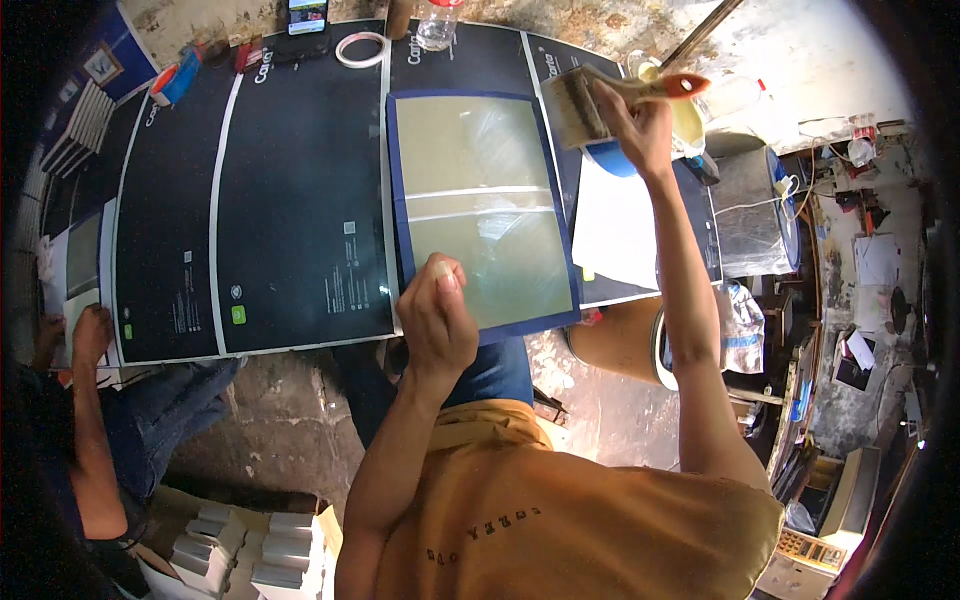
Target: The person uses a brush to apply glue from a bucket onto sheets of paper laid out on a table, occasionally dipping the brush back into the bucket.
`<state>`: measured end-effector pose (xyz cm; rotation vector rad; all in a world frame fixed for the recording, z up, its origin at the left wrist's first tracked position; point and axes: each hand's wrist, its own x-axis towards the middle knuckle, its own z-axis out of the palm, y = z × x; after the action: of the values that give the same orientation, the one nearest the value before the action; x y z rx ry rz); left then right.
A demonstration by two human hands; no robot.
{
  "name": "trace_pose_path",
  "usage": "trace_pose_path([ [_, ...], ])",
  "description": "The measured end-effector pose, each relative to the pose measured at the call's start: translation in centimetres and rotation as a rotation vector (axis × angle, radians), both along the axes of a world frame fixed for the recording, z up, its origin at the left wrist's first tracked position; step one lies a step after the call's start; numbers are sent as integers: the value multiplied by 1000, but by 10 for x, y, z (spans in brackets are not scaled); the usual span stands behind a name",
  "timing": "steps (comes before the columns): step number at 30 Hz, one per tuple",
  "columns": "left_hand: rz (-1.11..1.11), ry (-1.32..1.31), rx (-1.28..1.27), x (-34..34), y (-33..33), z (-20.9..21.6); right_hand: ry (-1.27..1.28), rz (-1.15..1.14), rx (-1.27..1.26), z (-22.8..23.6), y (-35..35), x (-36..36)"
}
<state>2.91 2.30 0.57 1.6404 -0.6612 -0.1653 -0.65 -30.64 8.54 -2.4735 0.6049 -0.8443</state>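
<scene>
My right hand [642,122] grips a wide flat brush [577,108] by its pale handle with a red-orange end. Its bristles hang over the table near a tub [688,128] with pale yellowish contents. In front of me lies a blue-edged sheet [398,190] bearing two greyish-tan panels [490,262], parted by narrow white strips. The nearer panel has a wet-looking shine. My left hand [440,308] is closed, thumb on top, at the sheet's near left corner. Whatever its fingers may hold is hidden.
White paper [612,225] lies right of the sheet. Along the table's [300,200] far side are a tape roll [360,50], a clear bottle [437,28] and a phone [307,17]. At far left another person's hand [92,332] touches a similar panel; stacked pieces [80,130] stand behind.
</scene>
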Motion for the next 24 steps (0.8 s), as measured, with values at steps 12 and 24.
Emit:
trace_pose_path([
  [12, -49, 38, 12, 1, 5, 2, 83, 299, 87, 21, -23, 55],
  [24, -37, -49, 1, 0, -3, -6, 371, 719, 128, 37, -6, 135],
])
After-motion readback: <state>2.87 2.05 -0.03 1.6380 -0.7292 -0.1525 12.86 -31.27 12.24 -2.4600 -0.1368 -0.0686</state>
